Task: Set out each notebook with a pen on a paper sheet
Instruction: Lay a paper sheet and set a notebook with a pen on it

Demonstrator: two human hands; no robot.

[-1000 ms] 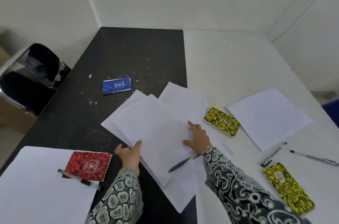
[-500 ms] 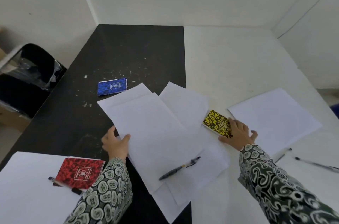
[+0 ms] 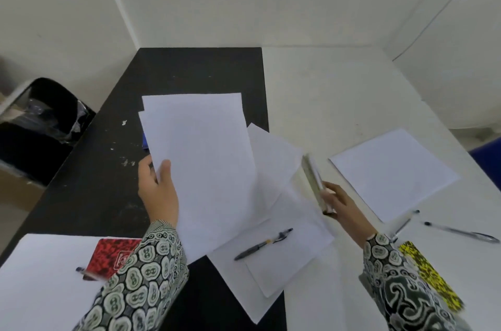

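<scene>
White paper sheets in left hand, off table.

One wide-angle head-worn view looks forward and steeply down from close above a black-and-white table; walls bow along the upper frame, and the right hand seems slightly motion-blurred.

Two tabletops, one black and one white, meet edge to edge.

We see a paper sheet at the black top's near left corner, loose sheets across the seam, another sheet towards the white top's right edge, two pens just nearer, and a yellow notebook at the near right.
</scene>
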